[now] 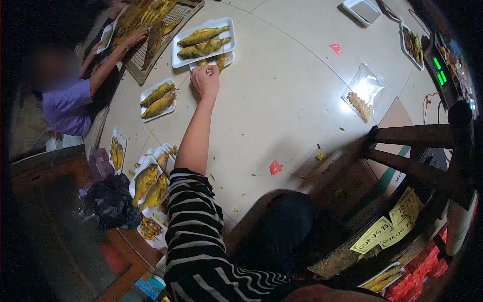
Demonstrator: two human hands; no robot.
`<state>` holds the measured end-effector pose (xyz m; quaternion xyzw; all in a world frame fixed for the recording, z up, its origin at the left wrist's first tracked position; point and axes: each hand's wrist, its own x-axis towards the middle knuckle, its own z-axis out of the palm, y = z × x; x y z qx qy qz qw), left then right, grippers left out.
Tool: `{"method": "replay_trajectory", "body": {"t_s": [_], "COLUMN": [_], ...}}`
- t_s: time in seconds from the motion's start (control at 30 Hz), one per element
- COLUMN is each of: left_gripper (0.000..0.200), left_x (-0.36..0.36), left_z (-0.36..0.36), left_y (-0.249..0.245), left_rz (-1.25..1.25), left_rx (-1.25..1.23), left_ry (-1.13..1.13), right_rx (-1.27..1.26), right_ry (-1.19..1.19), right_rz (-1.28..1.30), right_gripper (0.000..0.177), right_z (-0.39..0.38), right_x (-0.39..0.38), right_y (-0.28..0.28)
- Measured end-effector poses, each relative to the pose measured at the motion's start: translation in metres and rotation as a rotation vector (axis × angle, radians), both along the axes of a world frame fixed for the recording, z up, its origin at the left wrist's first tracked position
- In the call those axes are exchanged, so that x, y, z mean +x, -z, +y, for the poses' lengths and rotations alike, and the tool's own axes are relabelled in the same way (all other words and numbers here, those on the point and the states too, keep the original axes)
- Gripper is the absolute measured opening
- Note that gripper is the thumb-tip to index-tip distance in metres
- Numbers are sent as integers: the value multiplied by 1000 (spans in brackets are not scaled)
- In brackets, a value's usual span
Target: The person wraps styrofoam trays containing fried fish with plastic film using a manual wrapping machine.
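My left hand (205,83), at the end of a black-and-white striped sleeve, reaches to the top of the view. Its fingers are closed at the near edge of a white foam tray (229,61), and seem to grip it. Part of the yellowish fish on this tray shows. Another foam tray (176,59), bearing two whole yellow-brown fish (204,43), overlaps it from above. Below and left of the hand lies a smaller tray with two fish (158,100). My right hand does not show.
Another person (65,105) in purple works at a woven rack (138,70) of fish. More fish trays (146,183) and a black plastic bag (113,201) lie left. Right are a clear bag of crumbs (359,105), a lit scale display (439,70) and a dark wooden stool (412,136).
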<state>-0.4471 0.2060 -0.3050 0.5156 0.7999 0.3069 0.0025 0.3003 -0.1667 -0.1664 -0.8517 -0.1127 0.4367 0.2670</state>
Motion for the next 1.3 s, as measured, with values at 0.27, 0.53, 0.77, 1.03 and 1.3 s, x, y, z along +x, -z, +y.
{"method": "replay_trajectory", "body": {"t_s": [0.27, 0.53, 0.77, 1.03, 1.3], "left_gripper": [19, 26, 27, 18, 8], "left_x": [0, -2, -10, -14, -6], "left_z": [17, 26, 31, 41, 34], "left_y": [-13, -7, 1, -5, -14], "left_rz": [-251, -320, -247, -270, -212], "left_rx": [-217, -286, -330, -443, -316], "left_ry": [-108, -159, -153, -139, -39], "right_rx": [-6, -11, -18, -19, -38], "right_ry": [9, -1, -8, -15, -42], "right_rz": [2, -5, -10, -24, -38], "right_gripper": [37, 37, 37, 36, 36], "right_z": [-7, -6, -5, -10, -10], "right_x": [-7, -2, 0, -2, 2], "right_y": [5, 3, 1, -2, -12]}}
